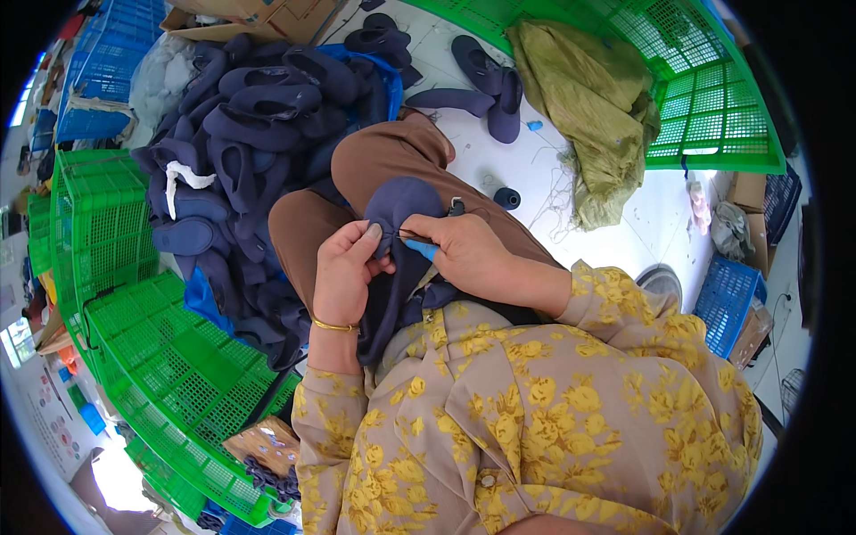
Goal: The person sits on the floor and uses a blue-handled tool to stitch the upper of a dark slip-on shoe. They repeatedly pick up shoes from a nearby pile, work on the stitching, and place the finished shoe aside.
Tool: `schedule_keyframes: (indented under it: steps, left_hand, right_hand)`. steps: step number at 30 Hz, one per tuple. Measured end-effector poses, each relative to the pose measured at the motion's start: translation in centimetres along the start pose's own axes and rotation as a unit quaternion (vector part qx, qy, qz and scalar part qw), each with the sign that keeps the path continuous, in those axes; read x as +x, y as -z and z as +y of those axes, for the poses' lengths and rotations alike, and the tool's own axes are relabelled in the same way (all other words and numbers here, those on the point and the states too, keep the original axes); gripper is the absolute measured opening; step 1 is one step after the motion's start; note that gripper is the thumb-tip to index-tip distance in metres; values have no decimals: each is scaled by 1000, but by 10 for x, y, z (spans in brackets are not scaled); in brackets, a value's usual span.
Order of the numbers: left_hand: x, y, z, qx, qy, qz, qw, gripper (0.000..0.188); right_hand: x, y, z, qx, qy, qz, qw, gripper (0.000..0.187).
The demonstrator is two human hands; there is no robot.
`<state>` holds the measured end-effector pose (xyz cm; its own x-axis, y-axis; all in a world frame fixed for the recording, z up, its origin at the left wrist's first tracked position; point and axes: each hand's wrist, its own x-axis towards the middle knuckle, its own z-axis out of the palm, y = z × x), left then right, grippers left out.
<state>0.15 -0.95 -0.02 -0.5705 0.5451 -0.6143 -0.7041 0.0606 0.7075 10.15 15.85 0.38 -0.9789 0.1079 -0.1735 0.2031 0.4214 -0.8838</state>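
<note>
A navy cloth shoe (406, 198) lies across my lap, its rounded end resting over my brown trousers. My left hand (346, 267), with a gold bangle at the wrist, pinches the shoe's fabric at its near side. Close beside it, my right hand (468, 254) is closed around a small dark tool (415, 238) whose thin tip meets the shoe; its exact kind is mostly hidden by the fingers. A blue cover (422, 249) wraps one finger of that hand. More navy fabric (390, 299) hangs down below the left fingers.
To the left rises a big heap of navy shoes (267, 98), bordered by green plastic crates (183, 348). Several loose shoes (504, 102) lie on the white floor ahead, near a dark thread spool (506, 198). An olive sack (588, 98) sits before another green crate (727, 125).
</note>
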Motion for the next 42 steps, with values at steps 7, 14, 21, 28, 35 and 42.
schedule_keyframes:
  steps: [7, 14, 21, 28, 35, 42]
  left_hand:
    - [1, -1, 3, -28, 23, -16, 999, 13]
    - [2, 2, 3, -41, 30, -29, 998, 13]
    - [3, 3, 2, -45, 29, -35, 998, 14]
    - [3, 2, 1, -39, 24, -34, 998, 15]
    - [2, 2, 0, -44, 16, -41, 998, 16]
    - [1, 1, -7, -34, -17, -21, 999, 15]
  right_hand:
    - [2, -6, 0, -19, -22, -2, 1000, 25]
    - [2, -1, -2, -30, -16, -38, 999, 35]
    - [3, 10, 4, -67, 31, -77, 994, 38]
    - [2, 0, -5, -74, -18, -56, 996, 35]
    - [12, -10, -16, -49, -33, -9, 998, 38]
    - [26, 2, -24, -147, 18, -65, 987, 27]
